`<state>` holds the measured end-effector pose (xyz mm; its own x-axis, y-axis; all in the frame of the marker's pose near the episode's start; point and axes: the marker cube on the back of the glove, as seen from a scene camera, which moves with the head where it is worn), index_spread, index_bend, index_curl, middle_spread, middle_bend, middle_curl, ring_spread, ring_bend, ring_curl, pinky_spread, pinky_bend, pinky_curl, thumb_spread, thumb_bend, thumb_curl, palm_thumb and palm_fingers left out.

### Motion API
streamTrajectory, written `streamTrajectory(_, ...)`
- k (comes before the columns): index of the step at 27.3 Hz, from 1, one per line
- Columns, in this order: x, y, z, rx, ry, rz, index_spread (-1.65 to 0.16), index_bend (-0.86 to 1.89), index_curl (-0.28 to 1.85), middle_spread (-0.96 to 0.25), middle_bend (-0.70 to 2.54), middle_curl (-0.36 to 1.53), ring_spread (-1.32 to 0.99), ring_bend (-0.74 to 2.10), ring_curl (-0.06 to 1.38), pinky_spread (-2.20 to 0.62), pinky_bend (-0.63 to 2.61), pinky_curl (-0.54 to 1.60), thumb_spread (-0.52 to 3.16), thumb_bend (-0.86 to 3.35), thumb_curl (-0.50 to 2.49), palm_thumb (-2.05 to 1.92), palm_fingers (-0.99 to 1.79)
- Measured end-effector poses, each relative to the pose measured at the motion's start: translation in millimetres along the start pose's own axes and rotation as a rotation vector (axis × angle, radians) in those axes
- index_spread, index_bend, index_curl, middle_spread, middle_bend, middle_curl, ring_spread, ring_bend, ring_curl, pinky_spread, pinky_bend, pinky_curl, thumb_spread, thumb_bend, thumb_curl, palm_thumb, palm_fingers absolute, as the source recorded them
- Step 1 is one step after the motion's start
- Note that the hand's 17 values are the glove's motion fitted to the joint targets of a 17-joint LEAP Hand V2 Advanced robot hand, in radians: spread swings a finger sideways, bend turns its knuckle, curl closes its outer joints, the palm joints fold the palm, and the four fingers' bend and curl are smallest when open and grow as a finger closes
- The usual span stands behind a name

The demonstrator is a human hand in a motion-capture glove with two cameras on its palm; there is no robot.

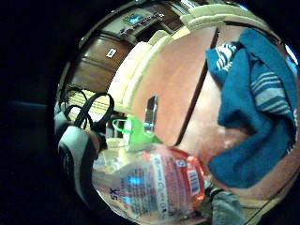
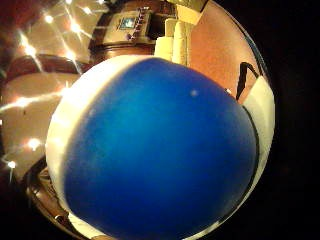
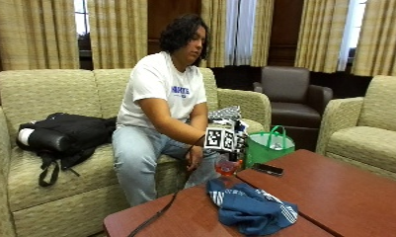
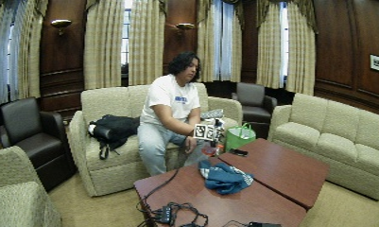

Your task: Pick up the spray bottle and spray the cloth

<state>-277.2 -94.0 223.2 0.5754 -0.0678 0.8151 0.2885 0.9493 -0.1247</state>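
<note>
The spray bottle [image 1: 154, 187] is made of clear glossy plastic, through which a reddish liquid is seen, and a smooth printed label is stuck on it. The cloth [image 3: 250, 210] is a soft matt terry fabric in blue, with a woven striped band; its surface looks rough and fluffy. The table [image 3: 342, 192] is of reddish-brown wood with a smooth, slightly shiny finish. The sofa [image 3: 46, 94] is covered with a coarse matt woven fabric. The green bag [image 3: 268, 148] looks like a smooth, slightly glossy synthetic material. The phone [image 3: 268, 169] is black and glossy. The armchair [image 3: 290, 96] is covered in smooth dark leather with a dull shine.
</note>
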Motion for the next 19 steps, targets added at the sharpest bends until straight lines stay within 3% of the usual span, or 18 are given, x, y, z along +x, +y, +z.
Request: streamTrajectory(19, 28, -58, 60, 0.273, -0.098, -0.078, -0.27, 0.28, 0.55, -0.22, 0.58, 0.51, -0.19, 0.67, 0.46, -0.26, 0.39, 0.38, 0.28, -0.04, 0.80, 0.91, 1.38)
